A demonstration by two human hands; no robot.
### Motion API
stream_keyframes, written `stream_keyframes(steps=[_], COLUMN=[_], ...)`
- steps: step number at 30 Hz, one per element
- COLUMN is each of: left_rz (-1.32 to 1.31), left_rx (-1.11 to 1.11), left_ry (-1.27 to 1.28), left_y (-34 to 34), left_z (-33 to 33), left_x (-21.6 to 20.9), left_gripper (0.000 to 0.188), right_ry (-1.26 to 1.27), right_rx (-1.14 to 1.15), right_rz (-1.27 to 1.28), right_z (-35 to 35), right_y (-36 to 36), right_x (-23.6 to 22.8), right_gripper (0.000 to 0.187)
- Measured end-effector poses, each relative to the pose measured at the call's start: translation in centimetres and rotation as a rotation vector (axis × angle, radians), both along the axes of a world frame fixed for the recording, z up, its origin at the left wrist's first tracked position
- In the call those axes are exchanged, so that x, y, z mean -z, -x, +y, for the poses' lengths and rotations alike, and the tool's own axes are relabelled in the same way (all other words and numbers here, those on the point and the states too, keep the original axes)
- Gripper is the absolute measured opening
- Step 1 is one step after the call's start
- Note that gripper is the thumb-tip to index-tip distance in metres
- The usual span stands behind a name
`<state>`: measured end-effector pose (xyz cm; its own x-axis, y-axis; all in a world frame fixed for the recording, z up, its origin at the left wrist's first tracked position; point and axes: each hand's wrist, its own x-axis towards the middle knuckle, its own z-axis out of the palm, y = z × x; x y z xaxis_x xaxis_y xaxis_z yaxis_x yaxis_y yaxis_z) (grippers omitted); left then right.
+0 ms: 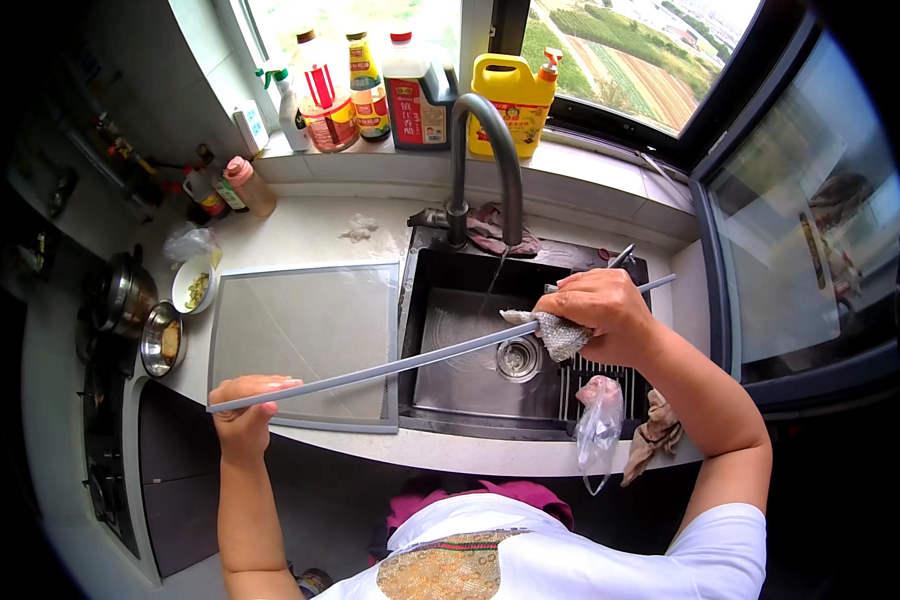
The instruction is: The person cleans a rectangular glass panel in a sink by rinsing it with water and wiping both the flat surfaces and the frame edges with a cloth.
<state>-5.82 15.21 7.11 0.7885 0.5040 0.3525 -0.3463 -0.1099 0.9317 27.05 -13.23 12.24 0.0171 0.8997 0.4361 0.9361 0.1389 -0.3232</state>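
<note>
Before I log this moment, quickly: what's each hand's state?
Left hand: closed, holding one end of a thin grey bar.
Right hand: closed, holding a grey cloth against that bar.

From here I count one bare left hand and one bare right hand. I make it one long thin grey bar, one nubby grey cloth, one flat grey-framed panel, one rectangular black sink and one curved dark-grey faucet. I also count one round white bowl, one round steel bowl and one yellow plastic handled jug.
</note>
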Motion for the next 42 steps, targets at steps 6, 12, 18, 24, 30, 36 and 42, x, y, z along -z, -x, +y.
stream_keyframes(steps=[6,12,18,24,30,36,42], left_rz=[-0.047,-0.065,-0.092,-0.079,-0.087,-0.081,-0.067], left_rx=[-0.166,-0.207,-0.229,-0.273,-0.25,-0.24,-0.206], left_ry=[0.053,0.061,0.048,0.051,0.056,0.03,-0.018], left_y=[0.5,1.9,2.7,2.7,3.1,2.6,2.5], left_z=[0.5,1.0,1.0,1.0,1.7,1.3,1.0], left_x=[0.8,1.5,1.8,1.7,2.3,2.0,1.2], left_gripper=[0.021,0.022,0.023,0.025,0.024,0.022,0.022], right_ry=[-0.019,-0.039,-0.081,-0.374,-1.222,-1.178,-0.356], right_rx=[0.013,0.019,0.029,0.117,0.769,1.592,0.814], right_rz=[0.031,0.038,-0.036,0.253,1.079,1.181,1.24], right_z=[0.6,1.9,2.3,0.1,-6.6,-12.2,-9.3], right_y=[0.9,1.3,1.4,-0.4,-4.5,-8.0,-4.2], right_x=[1.0,1.3,1.1,1.0,8.4,24.2,26.1], right_gripper=[0.039,0.036,0.033,0.019,0.027,0.033,0.106])
